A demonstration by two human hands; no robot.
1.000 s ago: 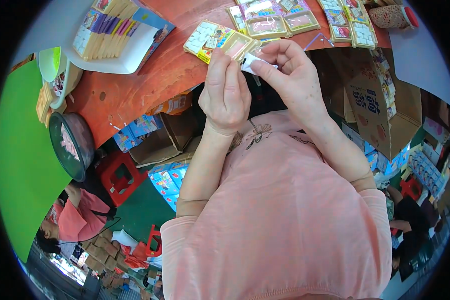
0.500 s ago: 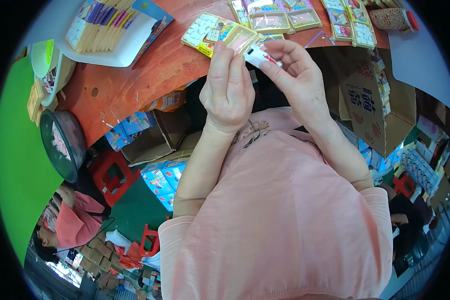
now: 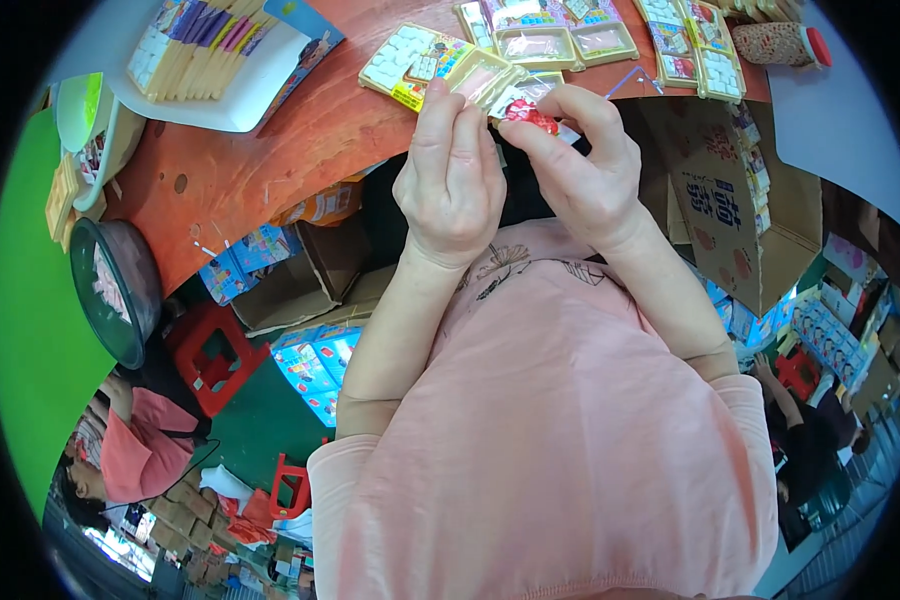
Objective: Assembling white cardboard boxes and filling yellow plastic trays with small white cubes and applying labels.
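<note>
Above the table's near edge, my right hand (image 3: 590,165) pinches a small red-and-white packet (image 3: 530,116) between thumb and fingers. Close beside its left end is my left hand (image 3: 455,180), fingers upright and drawn together; what they hold, if anything, is hidden from view. Just beyond my left fingertips lies a flat yellow-edged tray pack (image 3: 402,58) with white pieces in one part and a clear-covered pink part. More such packs (image 3: 540,45) with pink compartments lie behind the packet.
An open white-and-blue box (image 3: 240,105) of stacked packs stands on the red table (image 3: 195,165). Further right are more packs (image 3: 720,70) and a jar with a red lid (image 3: 780,45). A cardboard box (image 3: 715,215) is below right. A dark basin (image 3: 110,290) sits left.
The packet has turned in my fingers, so its red side now shows more. My right hand has shifted slightly left and its fingers have curled in. My left hand stays nearly still.
</note>
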